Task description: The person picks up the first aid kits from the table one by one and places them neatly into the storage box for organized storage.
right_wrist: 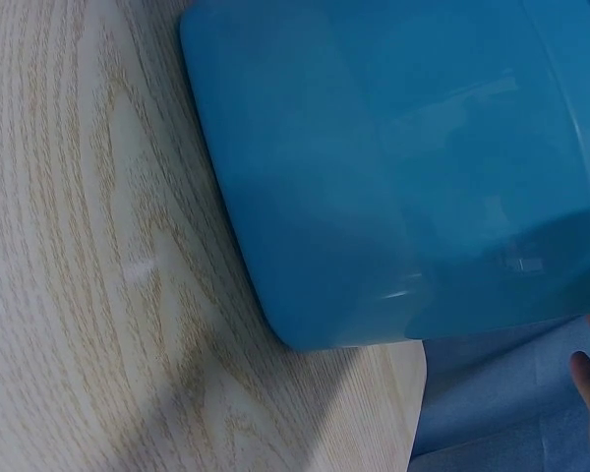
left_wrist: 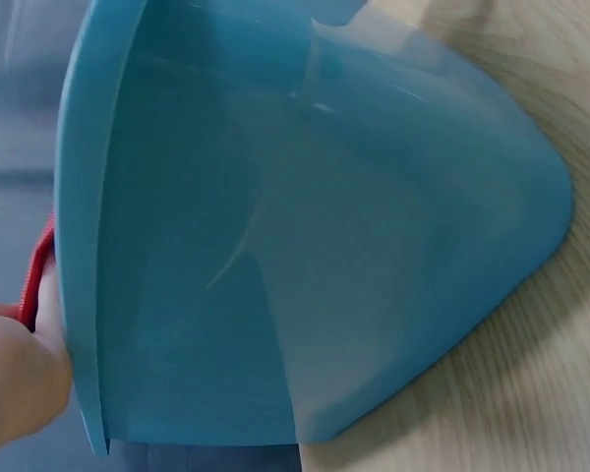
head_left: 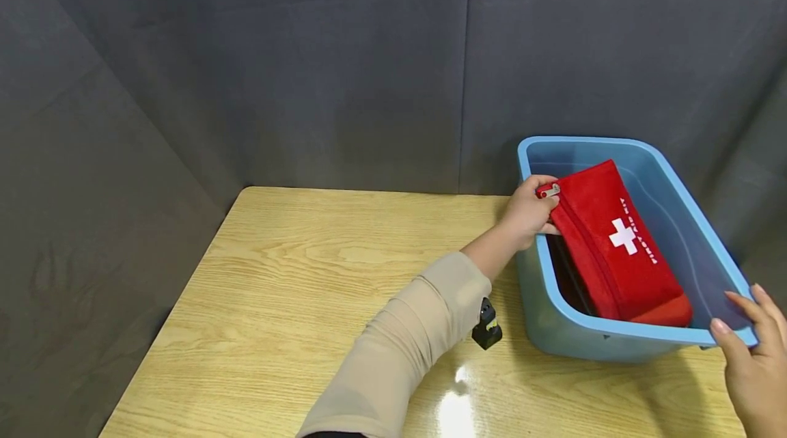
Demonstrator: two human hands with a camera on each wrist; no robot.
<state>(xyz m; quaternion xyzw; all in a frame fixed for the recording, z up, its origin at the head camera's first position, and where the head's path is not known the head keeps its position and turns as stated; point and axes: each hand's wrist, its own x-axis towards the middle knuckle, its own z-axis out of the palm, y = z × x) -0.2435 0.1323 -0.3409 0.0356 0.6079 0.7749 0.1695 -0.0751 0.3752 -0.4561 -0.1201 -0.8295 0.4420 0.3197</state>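
A red first aid pouch (head_left: 605,247) with a white cross and a zipper lies tilted inside a blue plastic bin (head_left: 707,219). My left hand (head_left: 530,212) pinches the pouch's upper left corner, by the zipper pull, at the bin's left rim. In the left wrist view the left hand (left_wrist: 20,374) and a sliver of red pouch (left_wrist: 36,270) show past the rim. My right hand (head_left: 759,349) grips the bin's near right corner, fingers over the rim and thumb at the near side. Something dark (head_left: 568,274) lies under the pouch, mostly hidden.
The bin stands on the right of a light wooden table (head_left: 295,288). A dark grey cloth (head_left: 344,69) hangs behind the table and along its left side. A small black device (head_left: 487,325) sits by the left sleeve.
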